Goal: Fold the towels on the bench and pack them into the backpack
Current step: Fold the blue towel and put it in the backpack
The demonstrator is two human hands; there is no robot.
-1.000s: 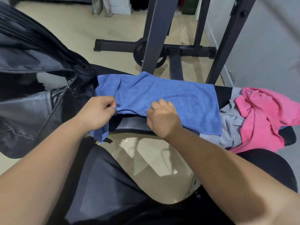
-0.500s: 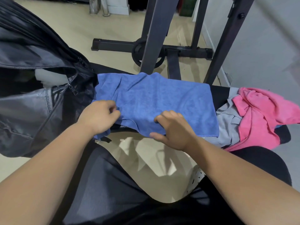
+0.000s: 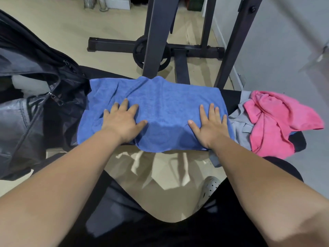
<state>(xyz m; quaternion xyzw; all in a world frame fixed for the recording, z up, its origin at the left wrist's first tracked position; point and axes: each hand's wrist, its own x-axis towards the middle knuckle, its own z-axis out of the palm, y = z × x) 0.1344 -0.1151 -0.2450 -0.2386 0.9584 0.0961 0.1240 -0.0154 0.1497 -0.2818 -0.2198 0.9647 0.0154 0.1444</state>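
Head view, left to right: at nine o'clock the black backpack (image 3: 35, 111) gapes open at the left end of the bench (image 3: 230, 98). A zip pull (image 3: 52, 96) hangs at its mouth and something pale (image 3: 26, 82) shows inside.

Touching the backpack's side, the blue towel (image 3: 165, 104) lies spread across the black bench pad, its near edge drooping over the front of the bench.

The left hand (image 3: 122, 120) lies flat on the towel's left half. Its fingers are straight and spread, pointing to twelve o'clock, and the palm presses the cloth; it grasps nothing. Rumpled folds sit at eleven o'clock from it.

The right hand (image 3: 210, 125) lies flat on the right half, close to the towel's right edge. Its fingers are straight, the thumb points out toward nine o'clock, and it is likewise released, only pressing. The towel runs under both palms and spans the stretch between them.

At three o'clock from the right hand a grey towel (image 3: 242, 120) lies crumpled just beside the blue one, with a pink towel (image 3: 272, 122) heaped partly over it.

At twelve o'clock, beyond the bench, dark metal uprights (image 3: 156, 38) rise beside a weight plate (image 3: 140, 52).
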